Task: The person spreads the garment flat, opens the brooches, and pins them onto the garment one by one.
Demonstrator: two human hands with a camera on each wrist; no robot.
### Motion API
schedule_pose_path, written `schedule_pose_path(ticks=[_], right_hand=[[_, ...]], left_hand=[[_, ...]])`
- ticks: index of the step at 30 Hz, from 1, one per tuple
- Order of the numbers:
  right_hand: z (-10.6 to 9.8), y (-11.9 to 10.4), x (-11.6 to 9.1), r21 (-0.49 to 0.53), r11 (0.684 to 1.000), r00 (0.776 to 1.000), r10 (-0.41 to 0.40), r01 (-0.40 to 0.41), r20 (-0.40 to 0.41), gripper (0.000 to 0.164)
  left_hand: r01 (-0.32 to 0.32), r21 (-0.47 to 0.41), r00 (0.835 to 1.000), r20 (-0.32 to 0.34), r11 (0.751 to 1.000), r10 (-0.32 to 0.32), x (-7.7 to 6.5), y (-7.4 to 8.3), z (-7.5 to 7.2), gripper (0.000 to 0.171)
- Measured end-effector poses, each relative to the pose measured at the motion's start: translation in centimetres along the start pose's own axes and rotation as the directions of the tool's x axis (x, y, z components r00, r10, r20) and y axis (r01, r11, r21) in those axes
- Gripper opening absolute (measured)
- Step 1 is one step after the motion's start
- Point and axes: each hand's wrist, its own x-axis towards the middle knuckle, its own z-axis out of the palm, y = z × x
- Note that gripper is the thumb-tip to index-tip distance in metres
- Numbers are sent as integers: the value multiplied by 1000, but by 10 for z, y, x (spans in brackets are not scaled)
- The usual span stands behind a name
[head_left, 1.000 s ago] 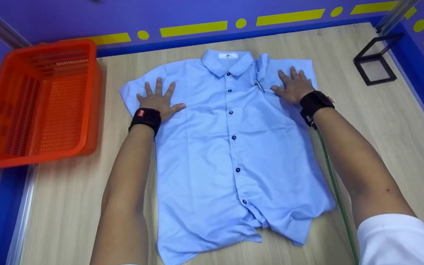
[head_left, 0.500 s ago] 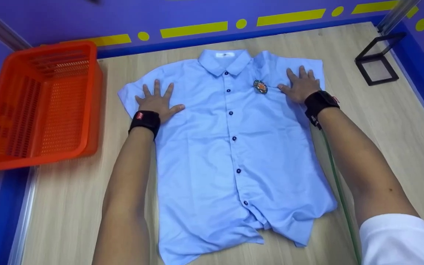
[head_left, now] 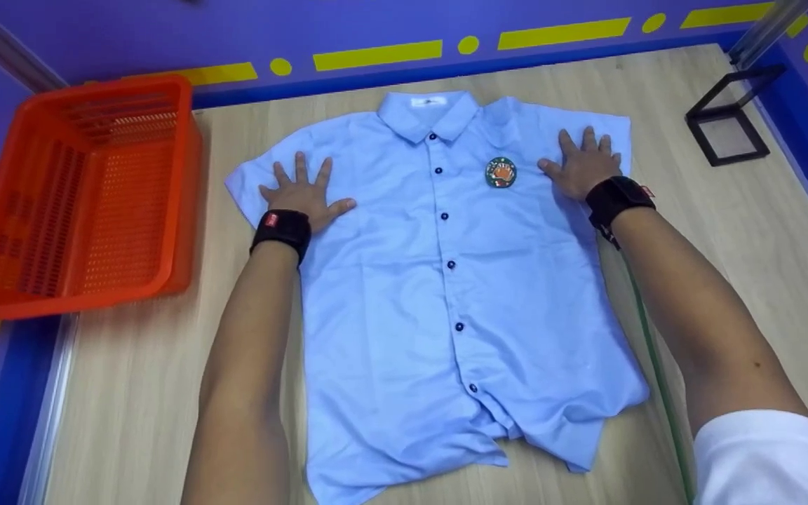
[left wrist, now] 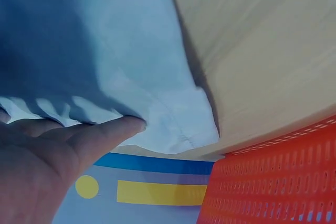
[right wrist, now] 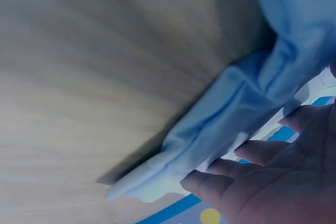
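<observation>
A light blue short-sleeved shirt (head_left: 390, 294) lies front up on the wooden table, its collar away from me and dark buttons running down the middle. My left hand (head_left: 302, 196) rests with spread fingers on the chest near the left-side sleeve. On the opposite side, my right hand (head_left: 585, 168) touches the other sleeve, fingers extended. Between the button row and that hand sits a round green and orange badge (head_left: 501, 172). The left wrist view shows fingertips (left wrist: 134, 124) on the cloth by the sleeve hem. Creases gather along the shirt's bottom edge.
An orange plastic basket (head_left: 183, 210) stands at the left. A black open frame (head_left: 739, 156) is at the back right. Purple walls with yellow marks (head_left: 377, 56) border the table, and a green cable (head_left: 649, 330) runs beneath my right forearm.
My right hand has slid outward to the right, drawing the sleeve flatter. The chest badge, first folded out of sight, now lies face up. My left hand has stayed in place.
</observation>
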Motion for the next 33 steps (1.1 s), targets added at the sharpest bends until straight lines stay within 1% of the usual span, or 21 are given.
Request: schedule_pose_path(ticks=[3, 5, 7, 10, 13, 15, 16, 18, 19, 21, 23, 27, 30, 33], right_hand=[[2, 3, -3, 29, 999, 999, -21, 22, -28, 78], [0, 1, -4, 46, 997, 996, -56, 59, -63, 75], [-2, 1, -5, 55, 992, 989, -108, 114, -103, 71], [-5, -2, -5, 27, 974, 967, -222, 227, -126, 63], [-5, -7, -3, -9, 943, 938, -333, 334, -97, 58], [-3, -11, 0, -23, 929, 926, -371, 371, -64, 56], [-1, -13, 1, -24, 928, 927, -373, 372, -47, 56], [2, -14, 3, -27, 935, 935, -354, 353, -24, 55], [3, -15, 4, -24, 942, 942, -335, 335, -12, 56], [4, -16, 5, -22, 953, 954, -301, 301, 7, 56], [4, -16, 5, -20, 963, 963, -268, 268, 18, 57], [2, -15, 7, -34, 972, 972, -233, 233, 28, 57], [0, -15, 7, -36, 973, 974, -225, 226, 27, 58], [-1, -13, 5, -16, 971, 971, -239, 239, 7, 60]], left_hand=[[12, -4, 1000, 9, 1000, -12, 1, 4, -2, 93], [-9, -20, 1000, -18, 1000, 9, 1, 8, -4, 92], [-53, -30, 997, -57, 998, 51, 2, 17, -5, 90], [-145, -31, 984, -109, 989, 141, 2, 41, -5, 88], [-226, -9, 968, -113, 974, 224, -3, 73, -2, 88], [-266, 6, 959, -101, 964, 265, -6, 92, 2, 90], [-284, 12, 955, -89, 959, 284, -8, 100, 4, 90], [-304, 22, 950, -66, 952, 305, -10, 113, 9, 92], [-305, 29, 951, -53, 952, 306, -11, 117, 11, 92], [-308, 39, 950, -36, 951, 309, -13, 121, 13, 93], [-301, 57, 953, -28, 952, 303, -14, 123, 14, 93], [-299, 77, 953, -32, 951, 302, -14, 124, 15, 92], [-305, 80, 950, -41, 949, 309, -12, 123, 17, 91], [-308, 56, 949, -51, 950, 310, -13, 121, 20, 93]])
